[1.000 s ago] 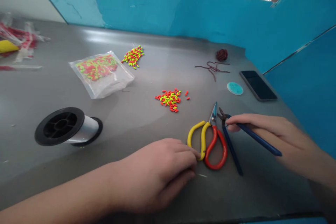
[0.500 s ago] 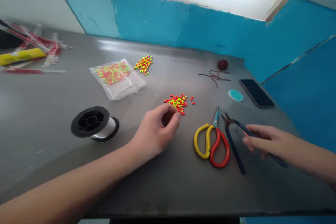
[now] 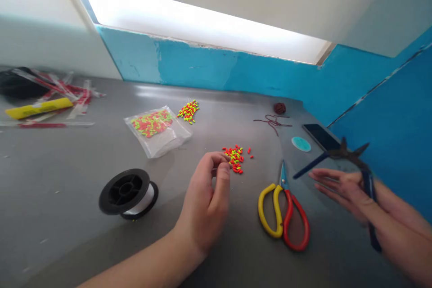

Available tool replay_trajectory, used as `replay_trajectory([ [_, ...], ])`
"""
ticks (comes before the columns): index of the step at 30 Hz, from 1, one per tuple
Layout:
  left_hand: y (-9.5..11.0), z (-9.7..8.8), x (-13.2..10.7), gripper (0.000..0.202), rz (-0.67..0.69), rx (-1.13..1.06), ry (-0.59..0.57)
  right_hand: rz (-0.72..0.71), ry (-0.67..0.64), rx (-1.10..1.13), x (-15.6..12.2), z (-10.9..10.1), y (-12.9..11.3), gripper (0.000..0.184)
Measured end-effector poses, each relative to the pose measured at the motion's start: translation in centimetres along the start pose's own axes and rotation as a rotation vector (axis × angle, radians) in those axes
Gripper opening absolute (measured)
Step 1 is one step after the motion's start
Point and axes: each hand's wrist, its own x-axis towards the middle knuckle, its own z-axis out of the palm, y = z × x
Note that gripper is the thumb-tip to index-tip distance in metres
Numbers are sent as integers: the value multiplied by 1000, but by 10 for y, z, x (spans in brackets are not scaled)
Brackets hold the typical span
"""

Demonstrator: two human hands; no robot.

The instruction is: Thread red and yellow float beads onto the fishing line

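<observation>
My left hand [image 3: 206,204] has its fingers curled in and the thumb closed toward the index finger, beside a pile of small oval red and yellow beads [image 3: 236,157]. Whatever may be between those fingertips is hidden or too small to make out. On the right, my right hand [image 3: 357,193] holds blue-handled pliers [image 3: 353,155] off the table. Their dark jaws point up, one handle sticks out to the left and the other runs down along the hand. Between the hands lie scissors [image 3: 284,183] with one yellow and one red handle.
A spool [image 3: 140,202] of clear line stands left of my left hand. Behind it are a clear bag [image 3: 162,141] of beads and another bead pile [image 3: 189,110]. Brown cord [image 3: 279,108], a turquoise disc [image 3: 301,144] and a phone [image 3: 319,136] lie at the right. Red-white strips [image 3: 79,94] lie far left.
The pliers have been lifted off the table and turned over in my right hand. My left hand stays by the bead pile, tilted more upright. The view has tipped up.
</observation>
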Motion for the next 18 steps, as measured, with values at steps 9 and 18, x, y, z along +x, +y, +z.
replay_trajectory([
  [9, -2, 3, 6, 23, 147, 133, 72, -534, 255, 175, 60, 85, -31, 17],
  [18, -8, 11, -1, 21, 231, 202, -25, -413, 36, 376, 44, 102, 12, 35],
])
